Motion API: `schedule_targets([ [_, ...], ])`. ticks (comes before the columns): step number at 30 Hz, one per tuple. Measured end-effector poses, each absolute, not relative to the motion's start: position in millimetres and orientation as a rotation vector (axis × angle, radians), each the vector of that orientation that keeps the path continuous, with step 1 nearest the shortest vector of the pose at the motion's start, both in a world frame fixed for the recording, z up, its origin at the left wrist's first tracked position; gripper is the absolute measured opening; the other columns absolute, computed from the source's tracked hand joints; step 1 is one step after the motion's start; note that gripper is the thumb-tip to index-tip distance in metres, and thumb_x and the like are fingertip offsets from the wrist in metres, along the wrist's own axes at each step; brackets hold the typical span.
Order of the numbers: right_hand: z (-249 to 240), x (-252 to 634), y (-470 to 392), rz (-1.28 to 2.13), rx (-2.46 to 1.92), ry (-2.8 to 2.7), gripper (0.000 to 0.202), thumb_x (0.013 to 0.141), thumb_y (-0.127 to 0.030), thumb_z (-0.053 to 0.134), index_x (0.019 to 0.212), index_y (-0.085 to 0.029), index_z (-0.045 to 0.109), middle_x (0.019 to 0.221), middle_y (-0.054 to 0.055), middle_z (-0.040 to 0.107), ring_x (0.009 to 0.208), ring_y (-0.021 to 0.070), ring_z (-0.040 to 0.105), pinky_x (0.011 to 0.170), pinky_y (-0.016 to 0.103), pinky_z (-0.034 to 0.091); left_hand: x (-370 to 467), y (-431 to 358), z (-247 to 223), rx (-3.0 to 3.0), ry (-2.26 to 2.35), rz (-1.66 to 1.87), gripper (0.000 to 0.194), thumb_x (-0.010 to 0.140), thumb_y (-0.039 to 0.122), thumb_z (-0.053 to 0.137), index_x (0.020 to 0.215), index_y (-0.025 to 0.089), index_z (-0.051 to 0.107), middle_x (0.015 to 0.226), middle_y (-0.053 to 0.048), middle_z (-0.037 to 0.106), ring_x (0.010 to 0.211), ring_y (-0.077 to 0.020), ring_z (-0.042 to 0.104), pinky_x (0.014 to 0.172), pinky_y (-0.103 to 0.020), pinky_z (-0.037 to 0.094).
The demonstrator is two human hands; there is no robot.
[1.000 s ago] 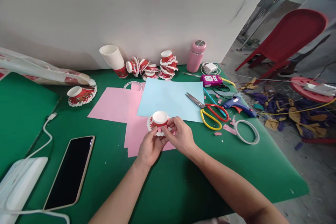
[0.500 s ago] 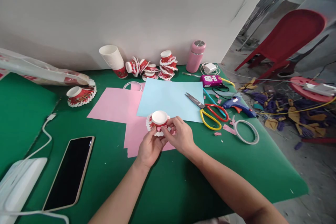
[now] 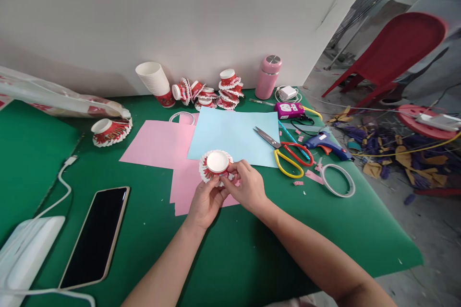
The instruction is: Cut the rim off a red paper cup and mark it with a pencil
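A pale wall (image 3: pixel 180 14) backs the green table (image 3: pixel 306 235), whose front half bears overlapping pink paper sheets (image 3: pixel 151 144) and, partly over them, one light blue sheet (image 3: pixel 226 134). A smartphone (image 3: pixel 95 237) lies dark-screened at the left. The left hand (image 3: pixel 207 201) grips the near left edge of a frilled paper cup (image 3: pixel 217 161), while the right hand (image 3: pixel 248 184) pinches at its near right side, fingers closed narrowly; whatever lies between the fingertips is too small and covered to tell. This cup is base up, above the pink sheets and the blue sheet's lower edge, its sides slit and fanned out. Scissors (image 3: pixel 277 145) rest part-open on the blue sheet, near a glue gun (image 3: pixel 326 141). By the wall, a stack of uncut paper cups (image 3: pixel 154 81) looks untouched, whereas the piled frilled cups (image 3: pixel 230 90) beside it seem already cut and spread; one more frilled cup (image 3: pixel 111 132) sits far left. So several appear shaped, the held one looks cut but probably needs its near side settled, and the stack seems left over. Pink scraps (image 3: pixel 315 177) suggest some paper trimming is done.
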State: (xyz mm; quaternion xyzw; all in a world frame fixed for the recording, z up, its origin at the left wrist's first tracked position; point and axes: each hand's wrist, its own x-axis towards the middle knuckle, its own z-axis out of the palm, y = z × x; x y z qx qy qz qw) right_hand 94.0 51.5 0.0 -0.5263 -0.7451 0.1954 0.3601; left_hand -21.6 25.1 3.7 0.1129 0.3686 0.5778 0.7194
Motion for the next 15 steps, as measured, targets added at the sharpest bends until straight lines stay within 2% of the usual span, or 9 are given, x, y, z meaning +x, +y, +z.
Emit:
schedule_targets([
  [9, -5.2, 97.3, 51.1, 0.467, -1.192, -1.963, 0.007, 0.079, -0.024, 0.057, 0.074, -0.020, 0.060, 0.077, 0.003, 0.060, 0.064, 0.0128, 0.056, 0.059, 0.025, 0.045, -22.5, 25.4, 3.2, 0.251, 0.821, 1.285, 0.018, 0.071, 0.019, 0.068, 0.089, 0.017, 0.069, 0.089, -0.004, 0.071, 0.077, -0.0138, 0.064, 0.071, -0.023, 0.050],
  [15, -8.3, 99.2, 50.8, 0.497, -1.179, -1.953, 0.009, 0.080, -0.025, 0.057, 0.073, -0.021, 0.062, 0.076, 0.003, 0.059, 0.064, 0.0124, 0.057, 0.061, 0.025, 0.046, -22.7, 25.4, 3.0, 0.267, 0.845, 1.279, 0.020, 0.071, 0.020, 0.068, 0.090, 0.014, 0.067, 0.088, -0.006, 0.071, 0.078, -0.0163, 0.066, 0.074, -0.026, 0.051],
])
